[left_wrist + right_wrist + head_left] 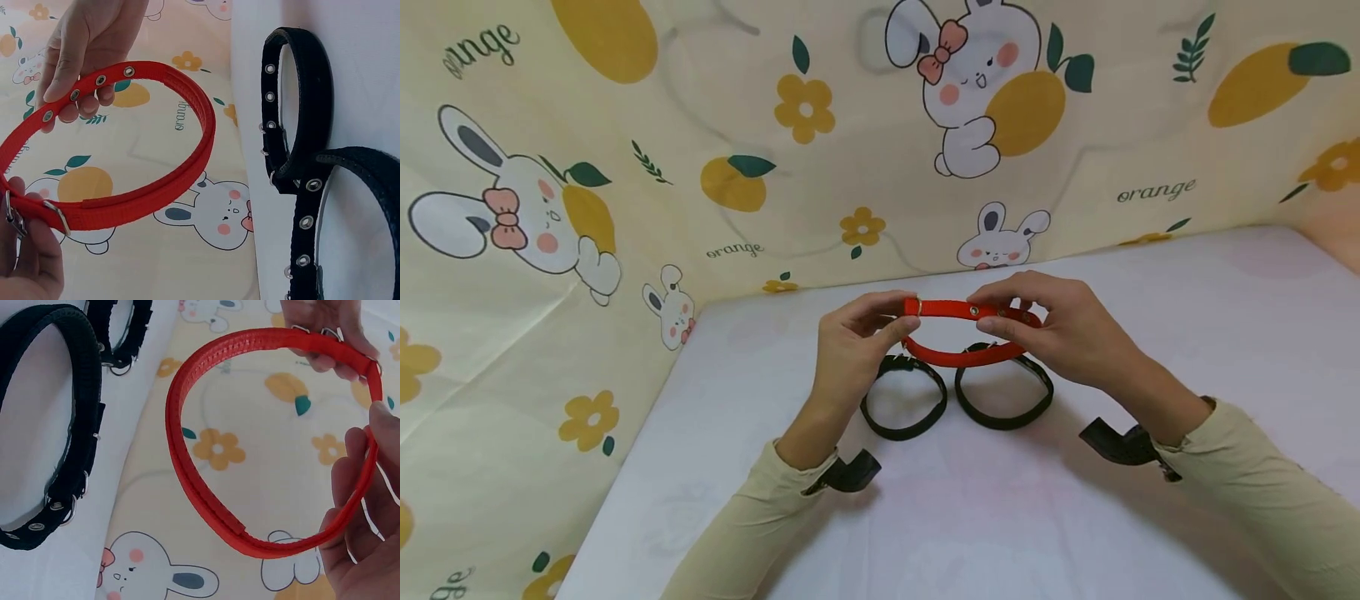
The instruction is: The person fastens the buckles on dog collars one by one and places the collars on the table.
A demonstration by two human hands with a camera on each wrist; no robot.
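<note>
A red buckle collar [958, 359] is held up in a loop over the table, between both hands. My left hand [848, 346] pinches it near the metal buckle [15, 217] and ring, thumb in front. With thumb and fingers, my right hand [1071, 327] grips the strap part that has metal eyelets [101, 80]. In the right wrist view the red collar [175, 425] forms a wide closed loop. Just below it, two black collars [904, 433] [1003, 423] lie side by side on the table, both looped, with eyelets and metal rings showing.
The table has a white cover [925, 517]. Behind it and at the left hangs a cream cloth [850, 167] printed with rabbits, oranges and flowers. A black device [853, 473] is strapped to the left wrist, another black device [1118, 442] to the right wrist.
</note>
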